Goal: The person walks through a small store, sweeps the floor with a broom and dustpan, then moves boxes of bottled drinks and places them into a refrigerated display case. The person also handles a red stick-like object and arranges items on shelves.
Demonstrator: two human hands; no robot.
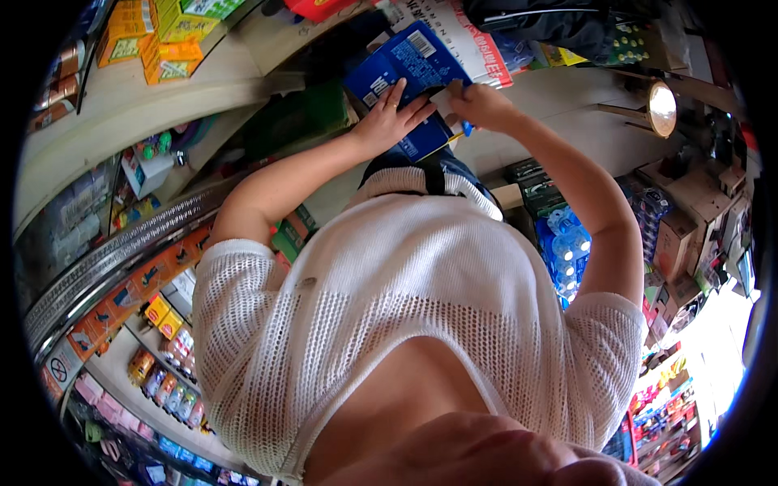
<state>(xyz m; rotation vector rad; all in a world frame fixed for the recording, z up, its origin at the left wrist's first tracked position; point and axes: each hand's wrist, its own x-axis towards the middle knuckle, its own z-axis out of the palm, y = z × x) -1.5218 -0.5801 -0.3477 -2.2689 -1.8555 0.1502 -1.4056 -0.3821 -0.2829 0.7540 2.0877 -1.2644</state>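
A blue cardboard box (406, 58) with white print and a barcode lies tilted in front of my thighs. My left hand (392, 115) rests flat on its printed side, fingers spread, a ring on one finger. At the box's right edge, my right hand (483, 108) is closed like a fist around a small blue object (467, 128). Parts of that object show above and below the fingers; whether it is a cutter handle or a piece of the box I cannot tell. Between the hands the box has a dark gap, with pale cardboard (442, 104) beside it.
Behind the blue box is a white and red printed carton (468, 36). A dark green box (292, 121) lies to the left, below a pale shelf (243, 91) with yellow packets (173, 58). On my right are a round lit lamp (661, 108), shrink-wrapped water bottles (565, 249) and brown cartons (674, 237).
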